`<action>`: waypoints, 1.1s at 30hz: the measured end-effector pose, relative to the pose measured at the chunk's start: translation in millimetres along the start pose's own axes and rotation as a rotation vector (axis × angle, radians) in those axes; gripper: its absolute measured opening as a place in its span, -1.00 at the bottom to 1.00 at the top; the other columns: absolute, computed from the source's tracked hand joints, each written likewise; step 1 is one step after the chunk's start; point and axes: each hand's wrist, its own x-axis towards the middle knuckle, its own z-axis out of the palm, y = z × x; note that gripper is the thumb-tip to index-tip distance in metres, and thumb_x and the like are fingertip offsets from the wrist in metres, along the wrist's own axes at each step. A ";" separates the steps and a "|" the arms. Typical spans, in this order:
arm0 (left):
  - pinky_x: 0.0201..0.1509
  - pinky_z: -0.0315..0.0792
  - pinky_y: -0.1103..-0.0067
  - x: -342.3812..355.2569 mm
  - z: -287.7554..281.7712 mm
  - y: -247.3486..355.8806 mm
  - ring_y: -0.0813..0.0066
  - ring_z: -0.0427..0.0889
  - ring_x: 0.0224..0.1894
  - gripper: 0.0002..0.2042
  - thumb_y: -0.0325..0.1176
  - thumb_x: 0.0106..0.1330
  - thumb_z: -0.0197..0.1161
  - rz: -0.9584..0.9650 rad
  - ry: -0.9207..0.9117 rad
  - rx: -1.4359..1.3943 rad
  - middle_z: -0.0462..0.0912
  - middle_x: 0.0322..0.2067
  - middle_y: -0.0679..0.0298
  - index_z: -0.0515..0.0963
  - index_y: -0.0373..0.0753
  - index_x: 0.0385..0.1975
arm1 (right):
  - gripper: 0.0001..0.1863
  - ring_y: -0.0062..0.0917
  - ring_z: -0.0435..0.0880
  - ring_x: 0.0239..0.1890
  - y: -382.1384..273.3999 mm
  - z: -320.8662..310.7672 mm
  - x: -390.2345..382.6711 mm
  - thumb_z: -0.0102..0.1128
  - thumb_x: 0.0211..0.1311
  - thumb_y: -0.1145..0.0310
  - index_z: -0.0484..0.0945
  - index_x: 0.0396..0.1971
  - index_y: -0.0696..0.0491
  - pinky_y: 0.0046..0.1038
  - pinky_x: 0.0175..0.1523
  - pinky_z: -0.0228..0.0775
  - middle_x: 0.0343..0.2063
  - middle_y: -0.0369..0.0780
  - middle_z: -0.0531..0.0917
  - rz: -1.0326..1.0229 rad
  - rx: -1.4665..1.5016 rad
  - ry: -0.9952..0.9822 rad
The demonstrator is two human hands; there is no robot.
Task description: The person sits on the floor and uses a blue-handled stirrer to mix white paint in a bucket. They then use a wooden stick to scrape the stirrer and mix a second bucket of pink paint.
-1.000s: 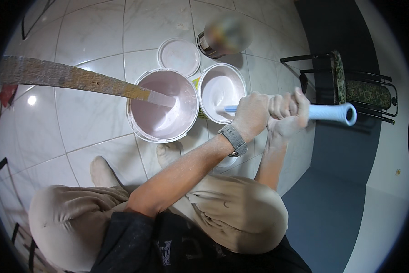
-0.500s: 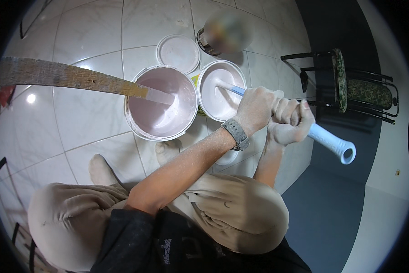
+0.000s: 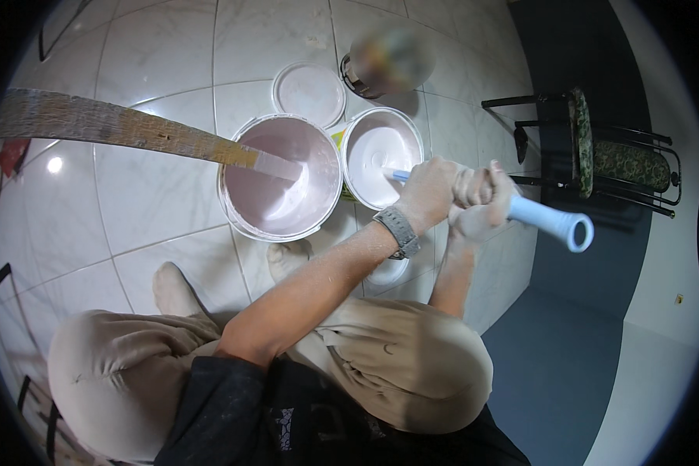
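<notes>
My left hand [image 3: 428, 193], dusted with pale powder and with a watch on its wrist, is wrapped round a light blue pole [image 3: 547, 217]. Closed on the same pole, my right hand [image 3: 481, 211] sits nearer its ring-shaped end. The pole slants down to the left, and its whitened lower end dips into pale pink liquid in the smaller bucket [image 3: 382, 119]. Touching or nearly touching that is a larger bucket [image 3: 244, 206], smeared pink inside. A paint-stained wooden stick [image 3: 132, 124] leans over its rim, its whitened tip inside.
Behind the buckets a round lid [image 3: 310, 93] lies on the tiled floor [image 3: 159, 194]. A blurred round thing [image 3: 392, 58] stands beyond. A chair with patterned green upholstery [image 3: 582, 144] is at the right. Partly behind my left wrist is a white disc [image 3: 388, 272].
Both hands have shifted slightly left with the pole. Its ring end has moved left and away from me, while its lower end has come nearer me inside the smaller bucket.
</notes>
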 end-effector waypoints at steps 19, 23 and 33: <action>-0.47 0.51 0.63 3.6 -29.9 184.0 0.48 0.68 -0.54 -0.89 -0.34 0.10 0.27 0.469 -0.009 0.066 0.59 -0.66 0.30 0.55 -0.21 -0.54 | -0.51 -0.74 -0.17 -0.88 -183.6 -2.5 -26.8 -0.08 0.26 0.31 0.01 -0.86 -0.19 -0.58 -0.72 -0.33 -0.93 -0.48 0.01 -0.415 0.212 -0.146; -0.43 0.53 0.55 11.3 -26.4 162.4 0.42 0.69 -0.49 -0.95 -0.35 0.11 0.23 0.443 0.065 0.100 0.64 -0.59 0.29 0.58 -0.14 -0.51 | -0.50 -0.73 -0.17 -0.86 -167.3 4.9 -23.6 -0.08 0.24 0.30 -0.03 -0.86 -0.21 -0.57 -0.70 -0.33 -0.92 -0.48 -0.01 -0.392 0.176 -0.068; -0.36 0.50 0.30 -3.9 14.5 20.9 0.06 0.64 -0.44 -0.91 -0.38 0.06 0.20 0.080 0.008 -0.064 0.61 -0.59 0.06 0.56 -0.25 -0.58 | -0.60 -0.73 -0.07 -0.87 -26.1 -16.3 -4.2 -0.09 0.25 0.38 0.11 -0.79 -0.05 -0.53 -0.72 -0.20 -0.89 -0.41 0.07 -0.116 0.015 -0.205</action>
